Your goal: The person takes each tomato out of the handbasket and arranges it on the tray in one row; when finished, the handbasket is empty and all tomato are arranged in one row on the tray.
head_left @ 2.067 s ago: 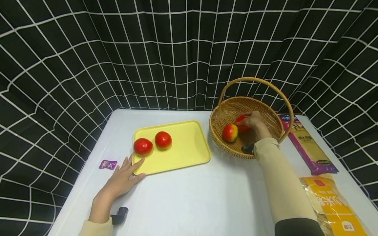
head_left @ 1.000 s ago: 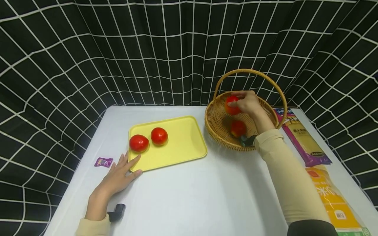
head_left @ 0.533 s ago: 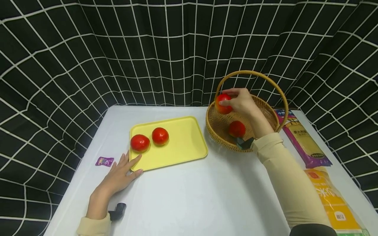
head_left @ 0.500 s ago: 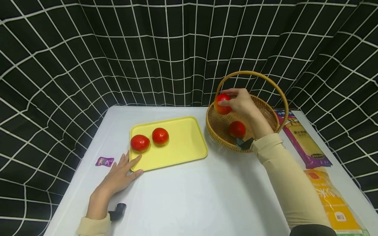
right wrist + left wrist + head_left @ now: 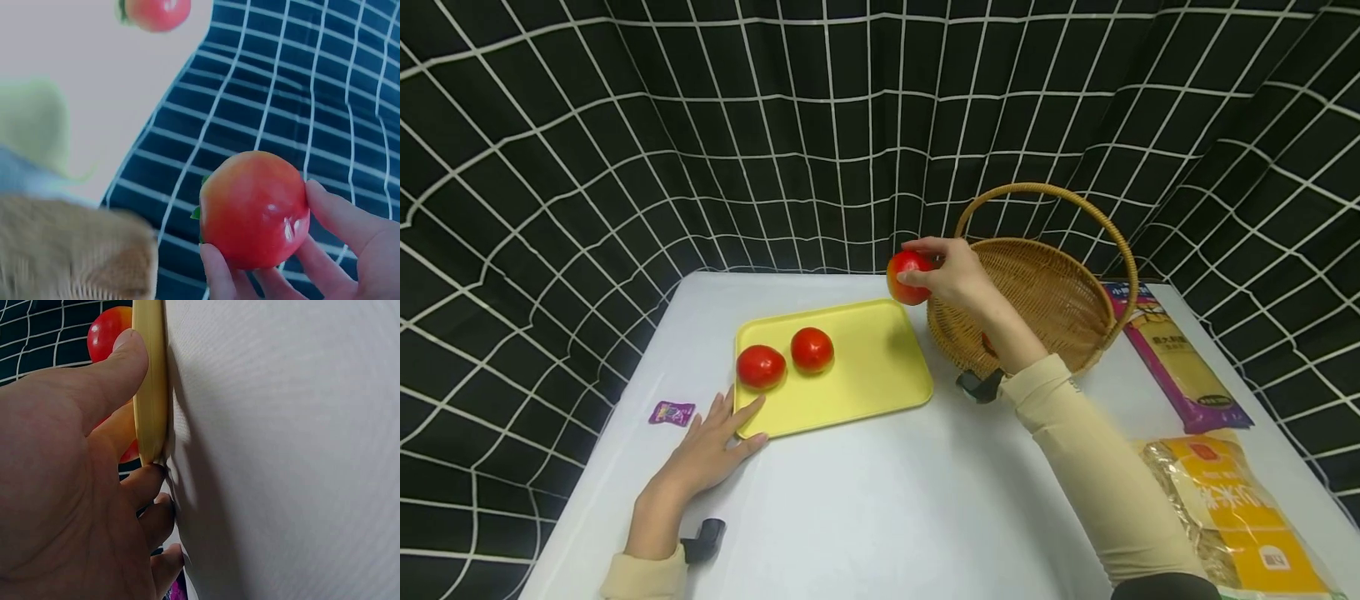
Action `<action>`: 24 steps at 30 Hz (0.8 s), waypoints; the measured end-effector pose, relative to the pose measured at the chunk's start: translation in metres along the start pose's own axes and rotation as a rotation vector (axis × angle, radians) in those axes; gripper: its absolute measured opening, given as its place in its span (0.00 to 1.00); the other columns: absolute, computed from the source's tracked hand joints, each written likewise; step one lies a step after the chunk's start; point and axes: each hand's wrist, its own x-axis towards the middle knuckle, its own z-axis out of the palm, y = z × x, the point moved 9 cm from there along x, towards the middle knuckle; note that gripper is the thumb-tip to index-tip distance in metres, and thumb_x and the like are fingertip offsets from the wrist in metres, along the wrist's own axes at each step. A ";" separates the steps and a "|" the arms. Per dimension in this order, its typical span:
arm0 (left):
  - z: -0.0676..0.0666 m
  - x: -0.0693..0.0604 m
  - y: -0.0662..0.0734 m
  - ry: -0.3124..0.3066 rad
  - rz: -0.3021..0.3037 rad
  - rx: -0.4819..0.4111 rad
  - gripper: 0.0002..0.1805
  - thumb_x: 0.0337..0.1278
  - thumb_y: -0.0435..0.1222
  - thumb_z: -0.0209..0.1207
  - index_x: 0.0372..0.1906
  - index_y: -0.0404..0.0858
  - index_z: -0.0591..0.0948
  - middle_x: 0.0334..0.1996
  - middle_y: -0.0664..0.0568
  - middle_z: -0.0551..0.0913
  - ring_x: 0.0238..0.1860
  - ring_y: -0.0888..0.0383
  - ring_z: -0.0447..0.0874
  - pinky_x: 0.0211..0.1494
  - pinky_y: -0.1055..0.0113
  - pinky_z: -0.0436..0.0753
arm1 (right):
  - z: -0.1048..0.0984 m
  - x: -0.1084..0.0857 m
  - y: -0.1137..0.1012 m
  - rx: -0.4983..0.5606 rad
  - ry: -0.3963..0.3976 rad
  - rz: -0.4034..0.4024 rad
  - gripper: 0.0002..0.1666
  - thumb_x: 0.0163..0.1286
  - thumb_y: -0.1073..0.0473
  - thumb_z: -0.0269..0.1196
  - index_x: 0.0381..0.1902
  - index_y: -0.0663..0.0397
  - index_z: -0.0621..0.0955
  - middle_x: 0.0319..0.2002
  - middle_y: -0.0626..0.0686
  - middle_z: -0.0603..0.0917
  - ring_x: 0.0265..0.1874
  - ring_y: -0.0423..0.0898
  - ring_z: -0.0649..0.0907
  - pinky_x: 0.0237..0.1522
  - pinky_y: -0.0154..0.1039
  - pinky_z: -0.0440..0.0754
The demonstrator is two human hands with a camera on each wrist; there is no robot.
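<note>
My right hand (image 5: 955,271) grips a red-and-yellow tomato-like fruit (image 5: 910,277) in the air, between the yellow tray (image 5: 872,400) and the wicker basket (image 5: 1037,283). The right wrist view shows thumb and fingers around the fruit (image 5: 255,209), with green leaves at its side. Two red tomatoes (image 5: 762,367) (image 5: 812,350) lie in the tray's left part. My left hand (image 5: 703,454) rests at the tray's lower left corner, fingers spread; in the left wrist view the thumb lies on the tray rim (image 5: 151,381). Inside the basket, a red fruit (image 5: 988,343) is mostly hidden behind my right forearm.
A small purple packet (image 5: 672,413) lies left of the tray. On the right are a purple-and-yellow package (image 5: 1183,358) and an orange-and-clear bag (image 5: 1240,508). The basket's tall handle (image 5: 1075,198) arches above it. A black gridded cloth (image 5: 850,125) hangs behind the white table.
My right hand has lifted the fruit out of the basket and moved left with it, past the basket's rim. The left hand has stayed at the tray's corner.
</note>
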 end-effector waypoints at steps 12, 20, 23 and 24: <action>-0.001 0.000 0.003 0.024 0.033 -0.009 0.41 0.74 0.60 0.57 0.83 0.48 0.64 0.85 0.31 0.44 0.86 0.31 0.34 0.84 0.29 0.33 | 0.074 0.008 0.003 0.001 -0.069 0.005 0.28 0.72 0.62 0.71 0.69 0.52 0.82 0.64 0.61 0.83 0.55 0.57 0.86 0.56 0.46 0.91; 0.000 0.001 0.000 0.013 0.022 -0.036 0.41 0.74 0.60 0.57 0.84 0.49 0.64 0.86 0.32 0.43 0.87 0.32 0.31 0.84 0.30 0.31 | 0.103 0.013 0.027 -0.019 -0.098 0.055 0.28 0.72 0.61 0.71 0.69 0.53 0.82 0.66 0.61 0.84 0.61 0.56 0.83 0.61 0.45 0.88; -0.001 -0.001 0.001 0.019 0.018 -0.037 0.41 0.73 0.60 0.58 0.83 0.49 0.65 0.86 0.33 0.43 0.87 0.32 0.32 0.85 0.29 0.33 | 0.109 0.014 0.033 -0.012 -0.108 0.069 0.28 0.72 0.61 0.71 0.69 0.54 0.82 0.66 0.62 0.83 0.62 0.57 0.83 0.63 0.46 0.88; -0.001 -0.001 0.001 0.020 0.019 -0.037 0.41 0.73 0.59 0.58 0.83 0.49 0.65 0.86 0.33 0.43 0.87 0.32 0.32 0.85 0.29 0.33 | 0.111 0.015 0.035 -0.006 -0.111 0.073 0.28 0.72 0.61 0.71 0.69 0.53 0.82 0.66 0.62 0.83 0.62 0.57 0.83 0.64 0.46 0.87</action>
